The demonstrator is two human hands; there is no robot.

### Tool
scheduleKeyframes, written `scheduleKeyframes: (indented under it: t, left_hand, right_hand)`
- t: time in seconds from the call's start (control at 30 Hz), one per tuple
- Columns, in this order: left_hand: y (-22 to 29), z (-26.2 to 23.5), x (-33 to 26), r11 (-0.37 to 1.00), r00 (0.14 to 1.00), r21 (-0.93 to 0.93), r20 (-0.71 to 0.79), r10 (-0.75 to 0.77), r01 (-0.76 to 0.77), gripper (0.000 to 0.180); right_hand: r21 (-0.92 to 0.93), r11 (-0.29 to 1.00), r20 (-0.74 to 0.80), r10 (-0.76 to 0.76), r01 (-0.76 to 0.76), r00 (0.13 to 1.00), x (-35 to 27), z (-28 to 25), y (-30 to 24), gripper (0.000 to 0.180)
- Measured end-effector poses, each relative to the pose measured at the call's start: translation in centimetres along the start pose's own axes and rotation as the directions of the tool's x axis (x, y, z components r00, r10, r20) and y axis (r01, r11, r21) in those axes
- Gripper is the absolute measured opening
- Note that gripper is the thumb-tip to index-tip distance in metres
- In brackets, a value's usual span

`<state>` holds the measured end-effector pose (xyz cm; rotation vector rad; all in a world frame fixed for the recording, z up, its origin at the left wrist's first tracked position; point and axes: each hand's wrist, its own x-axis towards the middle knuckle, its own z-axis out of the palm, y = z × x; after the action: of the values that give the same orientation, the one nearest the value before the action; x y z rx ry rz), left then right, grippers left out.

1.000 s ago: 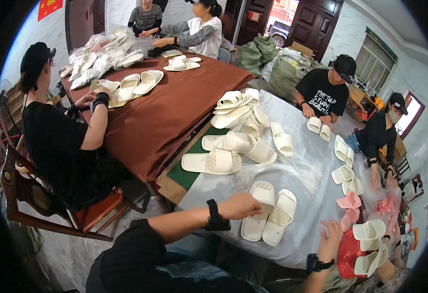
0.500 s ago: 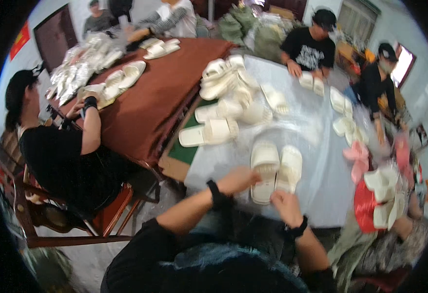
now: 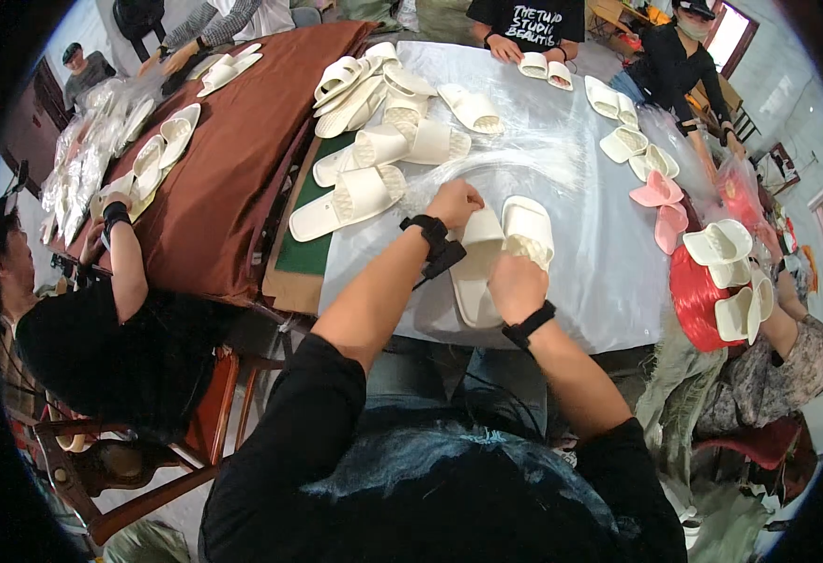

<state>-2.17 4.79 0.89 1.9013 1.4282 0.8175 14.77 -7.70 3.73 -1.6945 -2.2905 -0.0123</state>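
Note:
A pair of cream slide slippers lies side by side in front of me, the left slipper partly under my hands and the right slipper beside it. My left hand is closed in a pinch at the far end of the left slipper. Over the near part of the pair, my right hand is curled closed and covers part of both. What either hand holds, if anything, is hidden. Just beyond them, thin transparent plastic strands are spread on the table.
A heap of cream slippers lies at the left of the grey-covered table. More cream pairs and pink slippers line its right side, near a red bundle. Co-workers sit around. A brown-covered table adjoins at left.
My left hand has moved forward from the left slipper's side to its far end. My right hand has moved from the near ends up over the pair. The view has shifted too.

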Motion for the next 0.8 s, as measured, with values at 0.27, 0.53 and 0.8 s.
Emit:
scheduleKeyframes:
  t: [0.27,0.53,0.8]
  left_hand:
    - [-0.7,-0.2,-0.4,0.991,0.961,0.031,0.244,-0.132,0.129,0.035]
    - [-1.6,3.5,2.8,0.987,0.969,0.16,0.248,-0.016,-0.025,0.031]
    - [-3.6,4.7,3.4,1.0,0.953,-0.019,0.302,0.006,-0.001,0.031]
  right_hand:
    - [-0.01,0.991,0.069,-0.129,0.13,0.989,0.4,2.7,-1.9,0.022]
    - [0.004,0.993,0.173,-0.119,0.12,0.978,0.0,1.9,-0.2,0.011]
    - [0.746,-0.158,0.654,-0.009,-0.647,0.756,1.6,5.0,-1.2,0.019]
